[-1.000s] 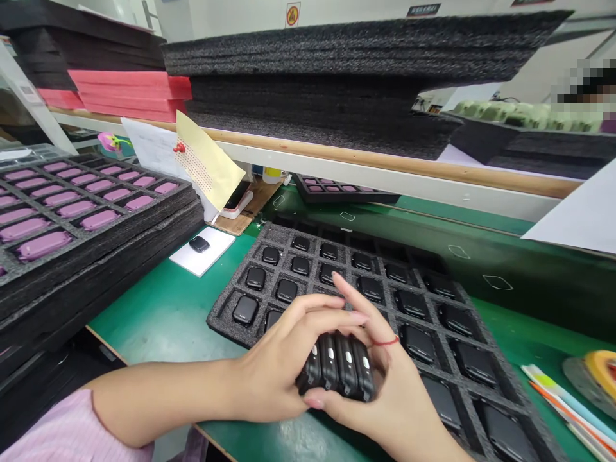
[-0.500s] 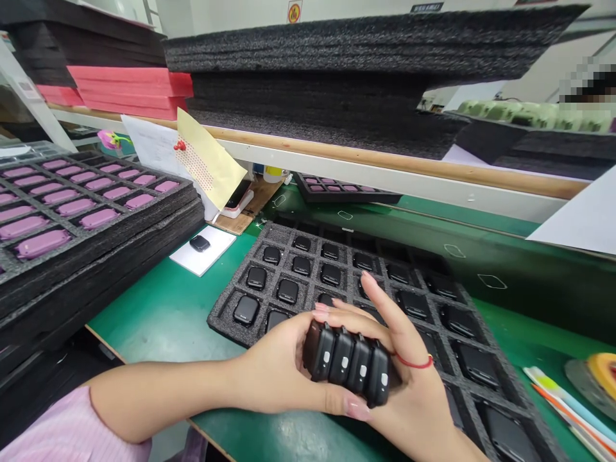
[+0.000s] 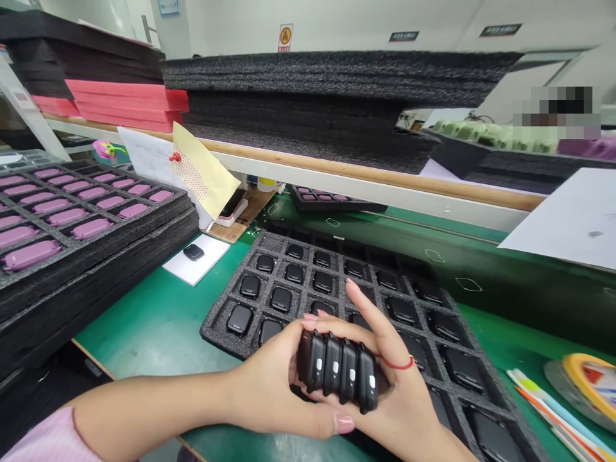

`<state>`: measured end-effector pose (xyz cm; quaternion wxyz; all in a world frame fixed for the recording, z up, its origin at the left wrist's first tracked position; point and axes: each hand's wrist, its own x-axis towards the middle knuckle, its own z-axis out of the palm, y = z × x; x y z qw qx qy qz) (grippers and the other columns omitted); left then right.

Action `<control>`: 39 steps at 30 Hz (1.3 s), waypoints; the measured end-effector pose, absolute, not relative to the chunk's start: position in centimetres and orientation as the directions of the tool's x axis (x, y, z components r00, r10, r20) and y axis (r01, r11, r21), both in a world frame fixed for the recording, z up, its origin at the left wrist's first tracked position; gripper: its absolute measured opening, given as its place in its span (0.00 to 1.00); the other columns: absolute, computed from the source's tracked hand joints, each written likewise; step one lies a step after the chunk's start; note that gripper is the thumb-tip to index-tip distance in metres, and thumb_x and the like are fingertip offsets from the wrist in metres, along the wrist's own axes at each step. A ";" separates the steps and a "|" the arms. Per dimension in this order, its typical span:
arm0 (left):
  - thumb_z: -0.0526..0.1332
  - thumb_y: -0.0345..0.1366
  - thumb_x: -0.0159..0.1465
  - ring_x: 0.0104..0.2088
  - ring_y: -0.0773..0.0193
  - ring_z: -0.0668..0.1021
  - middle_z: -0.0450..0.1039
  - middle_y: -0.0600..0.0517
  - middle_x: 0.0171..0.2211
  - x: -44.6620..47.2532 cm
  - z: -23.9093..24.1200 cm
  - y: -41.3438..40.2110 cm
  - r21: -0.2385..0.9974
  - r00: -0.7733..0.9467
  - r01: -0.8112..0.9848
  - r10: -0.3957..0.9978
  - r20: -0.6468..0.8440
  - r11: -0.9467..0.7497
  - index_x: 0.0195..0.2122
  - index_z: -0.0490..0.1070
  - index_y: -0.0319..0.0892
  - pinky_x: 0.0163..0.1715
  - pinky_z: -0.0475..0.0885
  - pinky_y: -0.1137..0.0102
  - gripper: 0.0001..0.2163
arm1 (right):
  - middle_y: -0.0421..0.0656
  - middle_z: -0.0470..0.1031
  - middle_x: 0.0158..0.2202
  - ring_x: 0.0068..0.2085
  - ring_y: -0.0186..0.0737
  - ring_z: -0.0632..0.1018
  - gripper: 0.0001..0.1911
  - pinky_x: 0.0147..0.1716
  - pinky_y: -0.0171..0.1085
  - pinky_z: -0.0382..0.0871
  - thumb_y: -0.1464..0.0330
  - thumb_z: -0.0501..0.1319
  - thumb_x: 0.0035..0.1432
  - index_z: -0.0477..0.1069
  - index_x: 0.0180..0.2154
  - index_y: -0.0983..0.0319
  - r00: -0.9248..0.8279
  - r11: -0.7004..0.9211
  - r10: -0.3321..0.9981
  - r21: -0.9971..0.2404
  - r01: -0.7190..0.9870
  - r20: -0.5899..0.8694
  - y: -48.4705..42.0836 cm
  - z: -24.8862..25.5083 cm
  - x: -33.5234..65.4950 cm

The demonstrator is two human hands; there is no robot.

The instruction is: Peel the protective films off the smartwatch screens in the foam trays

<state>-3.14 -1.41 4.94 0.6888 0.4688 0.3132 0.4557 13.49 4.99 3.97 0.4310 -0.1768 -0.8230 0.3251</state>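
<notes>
Between my hands stands a row of several black smartwatch cases [image 3: 335, 369], packed face to face on edge, with light oval buttons toward me. My left hand [image 3: 279, 385] is closed round the row's left end, its thumb stretched out below and its fingertips behind. Cupped round the right end and back is my right hand [image 3: 402, 391], wearing a red string, with one finger pointing up. Just beyond my hands lies a black foam tray [image 3: 226, 335] with similar watch cases in its compartments; my hands hide part of it.
Stacked foam trays [image 3: 158, 231] with purple pieces stand at left. Another watch case [image 3: 193, 252] lies on a white pad [image 3: 206, 266]. A shelf edge [image 3: 366, 186] crosses above, loaded with foam sheets [image 3: 308, 96]. Tape rolls [image 3: 590, 385] and pens [image 3: 548, 410] lie at right.
My left thumb has dropped a little away from the underside of the watch cases. The view has tilted up slightly and shifted; both hands still hold the row.
</notes>
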 end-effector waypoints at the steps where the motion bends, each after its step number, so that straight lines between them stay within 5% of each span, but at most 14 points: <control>1: 0.70 0.33 0.59 0.51 0.55 0.75 0.71 0.46 0.47 -3.3 5.0 -1.4 0.930 0.402 -0.342 0.916 0.012 0.138 0.56 0.58 0.42 0.49 0.71 0.61 0.27 | 0.46 0.66 0.66 0.54 0.47 0.80 0.49 0.61 0.45 0.73 0.61 0.70 0.59 0.44 0.72 0.48 -0.570 0.732 0.558 -0.681 -0.003 0.603 5.0 4.0 13.5; 9: 0.61 0.44 0.67 0.44 0.60 0.73 0.67 0.48 0.46 -3.6 4.7 -1.2 0.949 0.360 -0.295 0.933 -0.002 0.116 0.57 0.59 0.43 0.41 0.69 0.67 0.20 | 0.49 0.71 0.62 0.52 0.47 0.81 0.51 0.60 0.49 0.74 0.70 0.70 0.55 0.45 0.72 0.53 -0.568 0.751 0.546 -0.661 0.004 0.616 5.1 3.8 13.3; 13: 0.62 0.49 0.67 0.51 0.53 0.73 0.68 0.45 0.51 -3.5 4.4 -1.2 0.963 0.340 -0.259 0.940 0.022 0.071 0.57 0.60 0.43 0.47 0.70 0.62 0.23 | 0.45 0.76 0.56 0.53 0.44 0.81 0.51 0.62 0.47 0.72 0.72 0.68 0.55 0.44 0.72 0.53 -0.570 0.763 0.528 -0.647 -0.008 0.629 5.1 3.7 13.3; 19: 0.60 0.43 0.69 0.60 0.51 0.70 0.68 0.43 0.56 -3.2 4.3 -1.2 0.982 0.277 -0.186 0.959 0.058 -0.006 0.55 0.62 0.42 0.61 0.64 0.55 0.18 | 0.42 0.80 0.51 0.54 0.43 0.80 0.51 0.63 0.46 0.70 0.73 0.67 0.56 0.42 0.72 0.55 -0.581 0.762 0.523 -0.647 -0.008 0.623 5.0 3.4 13.2; 33: 0.66 0.42 0.63 0.50 0.54 0.75 0.71 0.47 0.46 -2.8 3.8 -0.9 0.981 0.181 -0.178 0.982 -0.045 0.078 0.47 0.65 0.41 0.53 0.70 0.57 0.17 | 0.41 0.80 0.50 0.53 0.42 0.81 0.49 0.62 0.45 0.71 0.73 0.64 0.56 0.42 0.72 0.55 -0.591 0.743 0.559 -0.668 0.045 0.582 4.8 3.4 12.9; 39: 0.69 0.39 0.58 0.48 0.54 0.76 0.72 0.48 0.43 -2.8 3.9 -0.9 0.973 0.167 -0.187 0.981 -0.102 0.133 0.46 0.64 0.41 0.51 0.70 0.57 0.19 | 0.47 0.74 0.59 0.54 0.44 0.80 0.49 0.63 0.48 0.71 0.74 0.64 0.56 0.42 0.72 0.58 -0.621 0.759 0.537 -0.648 0.061 0.571 4.8 3.3 13.0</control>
